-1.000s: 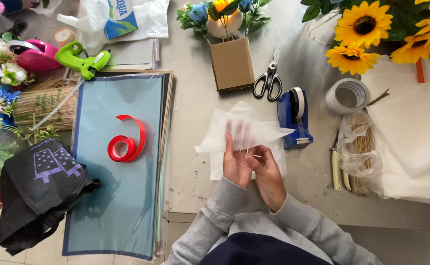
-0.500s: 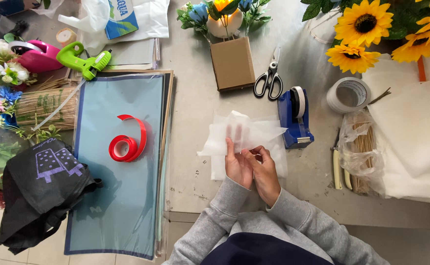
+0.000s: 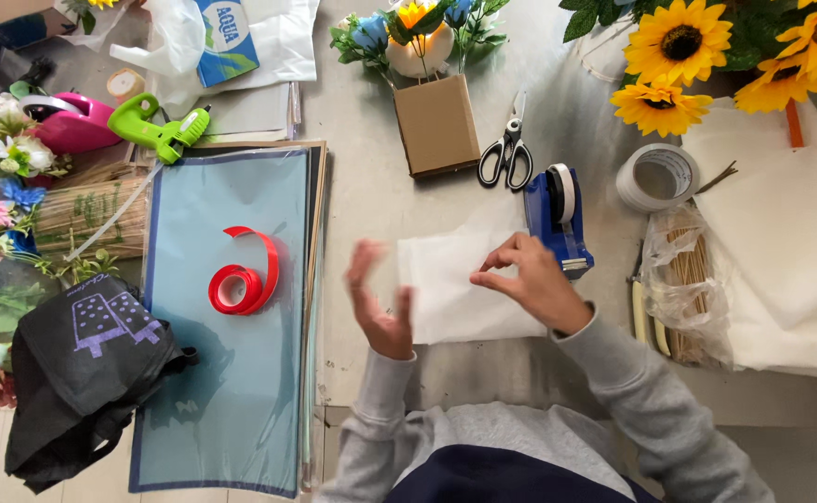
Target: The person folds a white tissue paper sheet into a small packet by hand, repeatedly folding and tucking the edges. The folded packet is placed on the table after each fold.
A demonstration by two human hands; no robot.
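A sheet of thin white tissue paper (image 3: pixel 450 293) lies flat on the grey table (image 3: pixel 371 168), just in front of the person and beside the blue tape dispenser (image 3: pixel 558 219). Its long axis seems to run left to right across the table, with the near edge roughly parallel to the table's front, though the far edge is faint against the surface. The right hand (image 3: pixel 530 284) rests on the paper's right part, thumb and forefinger pinched on it. The left hand (image 3: pixel 376 298) is open, fingers spread and blurred, at the paper's left edge; whether it touches the sheet cannot be told. Such thin paper would handle best with a light pinch on one side and a flat palm smoothing the other, so that it neither tears nor creases. Beyond the dispenser lie black-handled scissors (image 3: pixel 506 154), a tape roll (image 3: pixel 655 177) and a small cardboard box (image 3: pixel 436 126); a red ribbon coil (image 3: pixel 241 279) sits on blue sheets (image 3: pixel 222 373) to the left.
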